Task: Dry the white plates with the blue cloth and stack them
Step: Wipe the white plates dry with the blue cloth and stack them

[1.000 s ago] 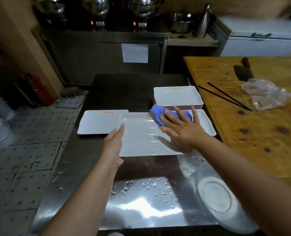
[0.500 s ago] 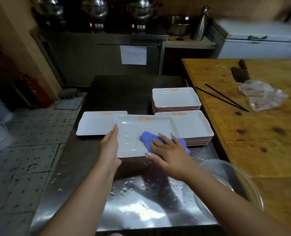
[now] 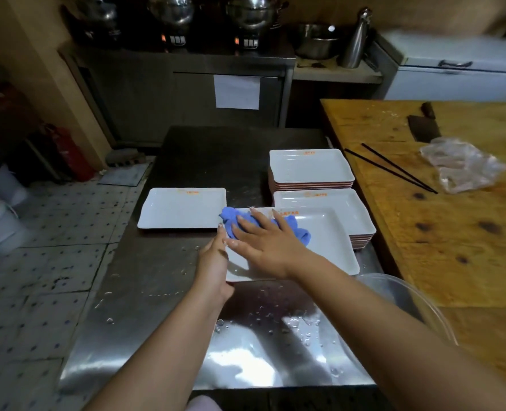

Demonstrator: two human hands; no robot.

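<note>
Here the blue cloth (image 3: 263,225) is pressed flat under the right hand (image 3: 268,247) onto the white plate (image 3: 326,241); its left edge is steadied by the left hand (image 3: 213,262). On the wet steel table (image 3: 163,321), the plate could be slid.

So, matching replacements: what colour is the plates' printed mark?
Orange, on the white plate under the blue cloth; head view.

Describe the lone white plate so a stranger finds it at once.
On the steel table, look left of the two plate stacks. The single white rectangular plate lies flat there, beside the plate being wiped. Unlike its neighbours, it is unstacked and no hand touches it.
</note>
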